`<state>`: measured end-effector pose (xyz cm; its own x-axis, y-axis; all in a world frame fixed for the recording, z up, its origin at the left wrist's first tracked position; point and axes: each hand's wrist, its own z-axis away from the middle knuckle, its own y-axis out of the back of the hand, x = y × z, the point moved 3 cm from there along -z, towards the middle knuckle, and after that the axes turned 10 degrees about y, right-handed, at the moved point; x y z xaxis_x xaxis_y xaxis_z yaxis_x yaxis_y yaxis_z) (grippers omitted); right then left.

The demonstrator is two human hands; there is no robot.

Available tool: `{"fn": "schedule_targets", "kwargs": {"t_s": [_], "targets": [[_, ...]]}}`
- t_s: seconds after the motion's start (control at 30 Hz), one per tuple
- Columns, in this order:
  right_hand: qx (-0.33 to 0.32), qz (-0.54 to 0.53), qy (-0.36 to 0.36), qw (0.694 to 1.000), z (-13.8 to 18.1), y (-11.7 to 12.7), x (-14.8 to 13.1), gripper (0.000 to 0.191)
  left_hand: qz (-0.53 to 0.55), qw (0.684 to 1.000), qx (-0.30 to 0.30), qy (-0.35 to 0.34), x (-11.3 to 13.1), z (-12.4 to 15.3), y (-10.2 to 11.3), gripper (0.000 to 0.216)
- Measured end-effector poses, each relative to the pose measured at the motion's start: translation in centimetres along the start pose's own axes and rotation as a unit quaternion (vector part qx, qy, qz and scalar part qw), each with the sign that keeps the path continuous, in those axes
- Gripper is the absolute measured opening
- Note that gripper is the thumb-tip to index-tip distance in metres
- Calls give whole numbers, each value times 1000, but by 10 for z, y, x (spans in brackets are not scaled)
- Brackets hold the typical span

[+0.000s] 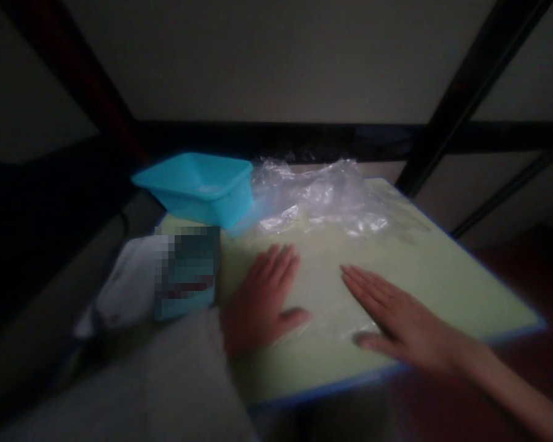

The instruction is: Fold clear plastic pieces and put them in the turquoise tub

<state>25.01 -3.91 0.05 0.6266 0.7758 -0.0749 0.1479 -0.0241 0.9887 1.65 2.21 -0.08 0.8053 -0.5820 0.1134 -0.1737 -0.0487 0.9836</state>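
Note:
Both my hands lie flat, palms down, on a pale green mat with a blue edge. My left hand rests near the mat's left side, fingers stretched forward and thumb out. My right hand is beside it, fingers together and pointing up-left. A thin clear plastic sheet appears to lie under both palms. Farther back on the mat sits a crumpled heap of clear plastic. Neither hand grips anything.
A turquoise plastic tub stands at the mat's back left corner. A white cloth and a blurred-out box lie left of the mat. Dark metal frame bars cross behind. The scene is dim.

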Motion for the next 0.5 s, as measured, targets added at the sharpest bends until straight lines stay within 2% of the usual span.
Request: {"fn": "schedule_targets", "kwargs": {"t_s": [0.07,0.17,0.3,0.4,0.5], "targets": [[3,-4,-2,1000,-1,0,-1,86,12,999,27,-33,14,0,10,84],[11,-14,-4,1000,1,-2,0,86,46,993,16,-106,50,-1,18,78],[6,-21,0,1000,3,-7,2,82,78,985,-38,-147,87,-2,3,77],[18,-16,6,1000,3,-9,3,82,83,987,-39,-134,88,-1,-11,73],[24,-9,10,1000,3,-8,2,85,80,988,-46,-122,77,5,-16,74]]}}
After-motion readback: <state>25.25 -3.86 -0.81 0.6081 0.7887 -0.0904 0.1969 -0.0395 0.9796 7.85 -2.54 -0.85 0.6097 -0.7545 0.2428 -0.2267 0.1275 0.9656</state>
